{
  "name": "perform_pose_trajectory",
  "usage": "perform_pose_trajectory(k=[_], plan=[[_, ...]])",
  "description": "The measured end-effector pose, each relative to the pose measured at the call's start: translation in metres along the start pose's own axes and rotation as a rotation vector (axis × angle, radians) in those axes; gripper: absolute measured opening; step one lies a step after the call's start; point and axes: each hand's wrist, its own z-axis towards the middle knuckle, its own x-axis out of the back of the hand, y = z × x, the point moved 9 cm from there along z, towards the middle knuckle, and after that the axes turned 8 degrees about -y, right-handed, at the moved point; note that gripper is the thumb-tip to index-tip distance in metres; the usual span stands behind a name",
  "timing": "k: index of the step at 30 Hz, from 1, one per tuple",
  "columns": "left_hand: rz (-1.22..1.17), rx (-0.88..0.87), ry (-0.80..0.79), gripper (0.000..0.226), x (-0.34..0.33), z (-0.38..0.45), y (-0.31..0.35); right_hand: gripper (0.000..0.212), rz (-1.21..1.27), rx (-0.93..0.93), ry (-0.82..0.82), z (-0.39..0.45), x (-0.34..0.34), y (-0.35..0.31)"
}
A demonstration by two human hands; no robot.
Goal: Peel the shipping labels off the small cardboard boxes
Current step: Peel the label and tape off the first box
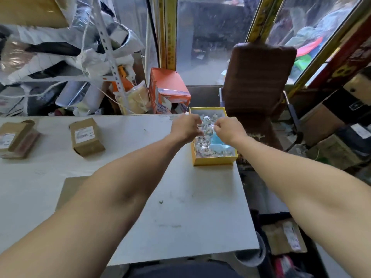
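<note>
Both arms reach out over a yellow box [212, 160] at the table's far right edge, filled with crumpled label scraps [204, 145]. My left hand [186, 127] and my right hand [228, 129] hover close together above the scraps, fingers curled; whether they pinch a scrap between them is hidden. A small cardboard box [86, 137] with a white shipping label [84, 133] lies at the table's left middle. Another small labelled cardboard box [15, 137] lies at the far left edge.
The grey table [180, 197] ends at the right near a brown padded chair [259, 83]. An orange carton [168, 89] stands behind the table. Shelving with bags fills the back left. Cardboard boxes are piled on the floor at right.
</note>
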Motion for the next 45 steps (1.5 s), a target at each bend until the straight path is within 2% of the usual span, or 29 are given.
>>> perform_pose_trajectory(k=[5, 9, 15, 19, 23, 29, 33, 38, 45], plan=[[0.076, 0.039, -0.016, 0.022, -0.006, 0.035, 0.026, 0.026, -0.036, 0.069, -0.011, 0.022, 0.020, 0.015], [0.025, 0.076, 0.006, 0.008, -0.010, 0.051, 0.030, 0.027, -0.053, 0.107, -0.026, 0.033, 0.023, 0.025], [0.025, 0.088, -0.002, 0.018, -0.014, 0.061, 0.037, 0.028, -0.026, 0.123, -0.024, 0.043, 0.024, 0.037], [0.004, 0.077, -0.010, 0.008, -0.020, 0.065, 0.039, 0.029, -0.018, 0.130, -0.028, 0.044, 0.021, 0.042], [0.058, 0.053, -0.009, 0.022, -0.021, 0.064, 0.040, 0.025, -0.045, 0.138, -0.032, 0.044, 0.017, 0.044], [0.234, 0.007, -0.167, 0.038, -0.034, 0.054, 0.042, 0.024, -0.032, 0.158, -0.012, 0.043, 0.019, 0.039], [0.221, -0.002, -0.151, 0.024, -0.031, 0.047, 0.045, 0.024, -0.063, 0.156, -0.015, 0.039, 0.017, 0.034], [0.242, 0.026, -0.189, 0.027, -0.032, 0.043, 0.048, 0.015, -0.123, 0.149, -0.035, 0.038, 0.012, 0.035], [0.216, 0.048, -0.124, 0.017, -0.026, 0.047, 0.050, 0.015, -0.213, 0.175, -0.028, 0.043, 0.013, 0.038]])
